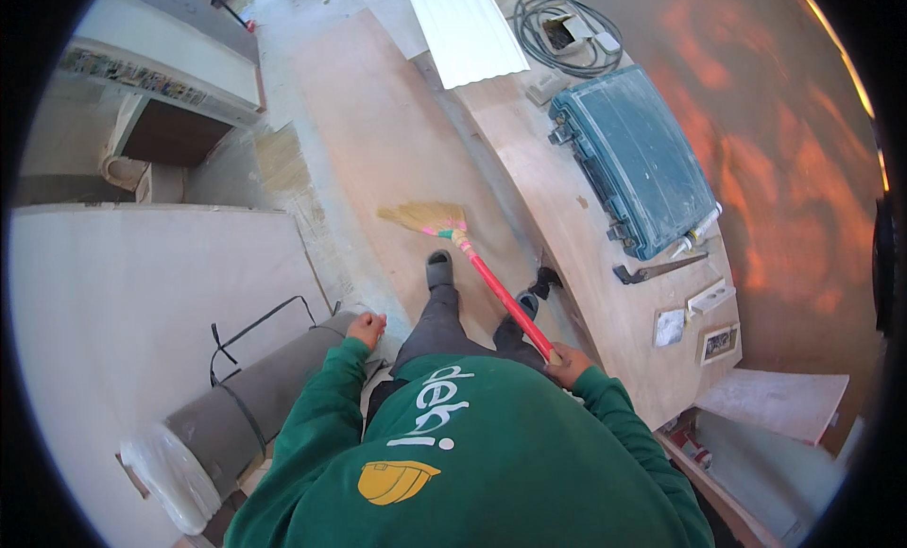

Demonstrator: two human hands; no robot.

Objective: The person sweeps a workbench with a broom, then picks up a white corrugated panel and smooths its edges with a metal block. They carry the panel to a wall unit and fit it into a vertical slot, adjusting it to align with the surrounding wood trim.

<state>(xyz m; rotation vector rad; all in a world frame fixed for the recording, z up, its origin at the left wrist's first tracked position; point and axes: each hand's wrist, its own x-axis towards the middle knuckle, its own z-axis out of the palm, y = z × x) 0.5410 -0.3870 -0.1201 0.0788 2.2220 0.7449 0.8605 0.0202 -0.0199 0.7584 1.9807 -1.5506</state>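
**Red-handled broom (484,272) over a tan board (378,113), held by 1 of 2 hands**

Viewed from the wearer's head, the right hand (569,364) grips the broom close to the upper end of its handle, its fingers closed around the shaft. The handle slopes forward and to the left, ending in a fan of straw bristles (425,215) spread over the tan board, just ahead of the wearer's 2 grey shoes (439,269) (contact between straw and board cannot be judged from this angle). The left hand (367,330) is loosely closed, with fingers curled, beside the left leg and near 1 end of a thick grey roll (274,387) bound with black straps.

To the right of the broom runs a plywood bench (557,198). Upon it lies a closed blue case (635,161), with a sealant tube (695,234) against its near corner and a dark hand tool (661,267) just below. Nearer the wearer, 3 small pale fittings (720,343) are grouped together. Toward the far end, a coil of dark cable (525,28) surrounds a small open box (565,32), and a white corrugated panel (468,28) extends toward the upper edge.
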